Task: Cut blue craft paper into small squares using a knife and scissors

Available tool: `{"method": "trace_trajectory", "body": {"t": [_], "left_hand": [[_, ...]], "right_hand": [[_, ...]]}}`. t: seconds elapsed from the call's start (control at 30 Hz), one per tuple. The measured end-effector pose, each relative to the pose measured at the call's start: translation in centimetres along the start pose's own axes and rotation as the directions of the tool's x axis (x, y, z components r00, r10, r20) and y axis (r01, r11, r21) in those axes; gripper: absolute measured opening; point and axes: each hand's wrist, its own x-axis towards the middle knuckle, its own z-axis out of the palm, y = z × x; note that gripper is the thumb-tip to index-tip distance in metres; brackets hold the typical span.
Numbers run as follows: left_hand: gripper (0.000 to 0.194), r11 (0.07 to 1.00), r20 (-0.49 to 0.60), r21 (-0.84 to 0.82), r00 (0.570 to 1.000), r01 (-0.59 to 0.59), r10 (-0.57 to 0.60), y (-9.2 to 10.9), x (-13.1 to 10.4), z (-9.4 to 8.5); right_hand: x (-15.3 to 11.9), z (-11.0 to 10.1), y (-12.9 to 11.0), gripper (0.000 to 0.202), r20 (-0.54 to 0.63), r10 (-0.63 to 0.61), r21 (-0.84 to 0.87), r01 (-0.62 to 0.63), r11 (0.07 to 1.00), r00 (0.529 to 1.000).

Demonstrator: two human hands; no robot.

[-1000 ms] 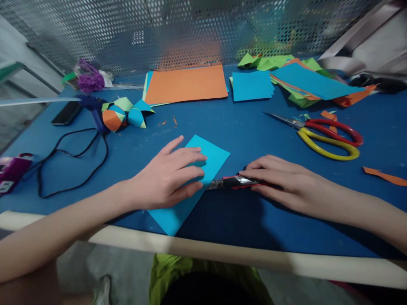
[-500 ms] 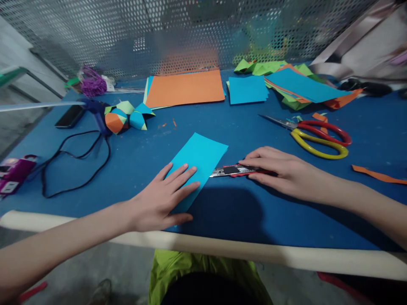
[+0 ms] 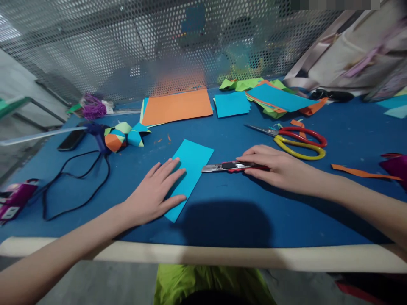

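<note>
A folded-looking blue paper rectangle [image 3: 194,169] lies slanted on the blue table. My left hand [image 3: 155,190] rests on its left side with the fingers spread flat. From the right, my right hand [image 3: 270,166] holds a red and black utility knife [image 3: 233,165] between thumb and fingers. The knife's metal tip meets the paper's right edge; whether it is inside the paper's layers I cannot tell. Scissors [image 3: 297,142] with one red and one yellow handle lie just beyond my right hand.
Behind are stacks of orange paper [image 3: 178,106], small blue squares [image 3: 232,104] and larger coloured sheets [image 3: 280,96]. A glue gun [image 3: 97,133] with a black cord, a folded paper piece [image 3: 122,135] and a phone [image 3: 71,140] sit left. An orange strip [image 3: 359,171] lies right.
The camera view has shifted a little. My left hand has slid down and left on the blue paper, its fingers still flat. The knife lies more level, its tip still at the paper's edge.
</note>
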Motion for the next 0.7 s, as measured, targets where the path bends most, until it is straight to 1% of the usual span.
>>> {"method": "trace_trajectory", "body": {"t": [0.07,0.13,0.17,0.23,0.33,0.4,0.47,0.57,0.63,0.7], "left_hand": [[0.07,0.994,-0.016,-0.039,0.995,0.099,-0.1,-0.5,0.6,-0.2],[0.072,0.985,-0.004,-0.083,0.988,0.152,-0.153,-0.9,1.2,-0.2],[0.072,0.983,0.001,-0.098,0.987,0.157,-0.158,-1.0,1.5,-0.1],[0.07,0.986,-0.01,-0.099,0.991,0.131,-0.133,-1.2,1.8,0.1],[0.064,0.996,-0.051,-0.051,0.996,0.071,-0.073,-1.4,2.1,0.3],[0.063,0.997,-0.06,-0.037,0.995,0.074,-0.076,-1.5,2.4,0.2],[0.066,0.991,-0.052,-0.063,0.991,0.12,-0.124,-1.8,3.1,-0.1],[0.072,0.972,-0.038,-0.135,0.979,0.192,-0.199,-2.4,5.0,-0.6],[0.076,0.961,-0.021,-0.179,0.975,0.212,-0.219,-2.8,6.4,-0.7],[0.078,0.954,-0.015,-0.187,0.971,0.233,-0.24,-3.1,7.5,-0.5]], "right_hand": [[0.0,0.0,0.0,0.032,-0.039,0.025,-0.018,-0.026,1.0,0.999],[-0.1,0.0,0.2,0.032,-0.099,0.064,-0.044,-0.069,0.997,0.993],[-0.1,0.0,0.3,0.032,-0.131,0.089,-0.057,-0.097,0.994,0.987],[-0.3,0.1,0.6,0.033,-0.183,0.141,-0.08,-0.158,0.984,0.973],[-0.7,0.2,1.1,0.033,-0.236,0.205,-0.105,-0.235,0.966,0.95],[-0.8,0.2,1.3,0.033,-0.263,0.224,-0.119,-0.262,0.958,0.938],[-0.8,0.2,1.5,0.033,-0.281,0.233,-0.127,-0.277,0.952,0.931],[-0.2,0.2,1.7,0.032,-0.276,0.247,-0.115,-0.287,0.951,0.929],[0.3,0.3,1.7,0.033,-0.26,0.244,-0.1,-0.277,0.956,0.934],[0.6,0.5,1.8,0.034,-0.257,0.234,-0.088,-0.264,0.96,0.938]]}}
